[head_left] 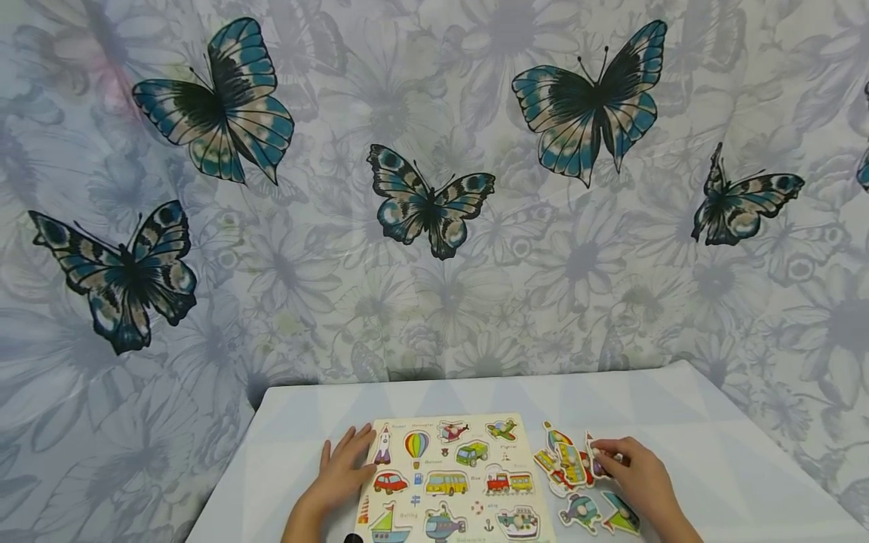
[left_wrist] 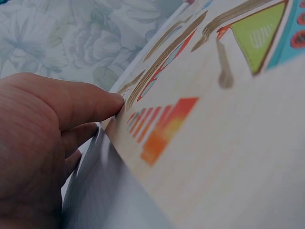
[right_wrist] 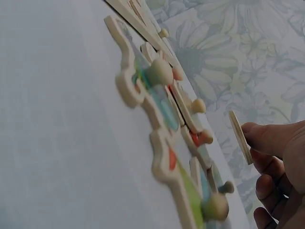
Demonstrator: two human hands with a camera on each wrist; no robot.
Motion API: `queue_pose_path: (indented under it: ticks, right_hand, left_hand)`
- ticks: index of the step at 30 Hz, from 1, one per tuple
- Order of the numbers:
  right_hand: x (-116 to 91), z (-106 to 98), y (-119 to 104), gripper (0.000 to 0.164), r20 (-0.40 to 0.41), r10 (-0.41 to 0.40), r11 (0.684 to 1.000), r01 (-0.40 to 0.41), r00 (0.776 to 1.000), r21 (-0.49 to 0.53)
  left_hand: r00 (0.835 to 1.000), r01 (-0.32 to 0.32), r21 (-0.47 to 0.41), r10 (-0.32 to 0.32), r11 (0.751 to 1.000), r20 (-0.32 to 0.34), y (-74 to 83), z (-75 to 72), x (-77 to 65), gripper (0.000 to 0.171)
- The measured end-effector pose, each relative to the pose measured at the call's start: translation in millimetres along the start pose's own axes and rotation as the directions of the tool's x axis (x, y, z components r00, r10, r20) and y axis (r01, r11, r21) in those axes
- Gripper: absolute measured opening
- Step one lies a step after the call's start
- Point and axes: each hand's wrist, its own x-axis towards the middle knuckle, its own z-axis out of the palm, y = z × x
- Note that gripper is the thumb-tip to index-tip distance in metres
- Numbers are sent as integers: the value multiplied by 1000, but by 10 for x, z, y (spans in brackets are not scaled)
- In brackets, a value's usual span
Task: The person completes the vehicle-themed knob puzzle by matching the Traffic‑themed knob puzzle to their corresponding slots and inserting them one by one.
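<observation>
My right hand pinches a rocket-shaped wooden puzzle piece between thumb and fingers, over the right-hand pile. In the right wrist view the piece appears edge-on, raised off the table, its picture turned away. My left hand rests at the left edge of a wooden puzzle board, fingers extended and spread. Its thumb touches the board's edge beside a printed orange-striped shape in the left wrist view. Vehicle pictures cover the board, among them a balloon, a bus and a train.
Right of the board several knobbed pieces overlap in a pile. Nearer me lie a submarine piece and a green-sailed boat piece. The white-clothed table meets a butterfly-print backdrop behind. A black round object shows at the bottom.
</observation>
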Motion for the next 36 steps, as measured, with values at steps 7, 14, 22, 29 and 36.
queue_pose_path:
  ticks: [7,14,22,29,36]
  right_hand:
    - [44,24,-259,25,21,-75,997,74,997,38]
    - [80,171,-522,20,26,-109,989,106,994,100]
    - [126,418,-783,15,1,-151,977,150,988,152]
    - [123,647,-1004,12,17,-154,957,145,988,250]
    - [129,885,-1179,10,44,-181,937,158,983,311]
  left_hand:
    - [1000,-14,-14,14,1000,3,19,-4,-4,62]
    - [1000,-17,-16,17,1000,5,38,19,2,62]
    - [1000,-15,-21,15,1000,6,36,14,6,61]
    - [1000,1,-30,-1,1000,9,28,5,7,61]
    - [1000,-1,-38,1,999,1,54,-23,-22,62]
